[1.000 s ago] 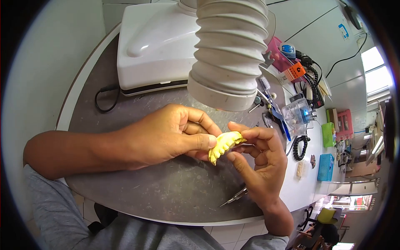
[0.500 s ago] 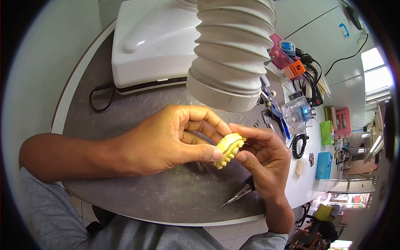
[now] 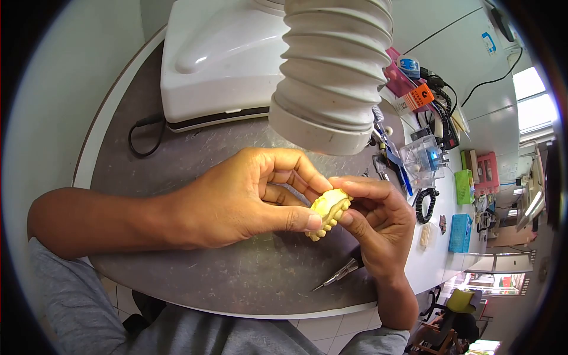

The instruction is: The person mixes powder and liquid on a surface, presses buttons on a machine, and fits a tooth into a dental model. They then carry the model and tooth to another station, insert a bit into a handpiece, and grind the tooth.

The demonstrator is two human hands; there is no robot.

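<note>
Turned since a second ago, the cast [image 3: 328,212] now shows a shorter run of its yellow teeth, and the left thumb has slid forward onto its lower edge. It is held in the air, just above the table [image 3: 236,278] and below the mouth of the hose [image 3: 331,71], pinched between both hands.

The left hand [image 3: 236,201] grips it with the thumb under and the fingers curled over the top. The right hand [image 3: 378,225] closes on the other end, forefinger along the top and thumb pressed against the teeth. Both grips are narrow and firm.

The handpiece [image 3: 337,277] lies on the table beside the right wrist, in neither hand, so no cutting is going on. As I judge it, this is a check between passes. Whether the trimming is finished cannot be told, since the worked surface is too small to read. Grey dust and scratches mark the table.

Behind stands the white machine [image 3: 219,59] with its black cable [image 3: 145,139]. To the right are a clear box [image 3: 421,158], a coiled cord [image 3: 424,207] and small tools.
</note>
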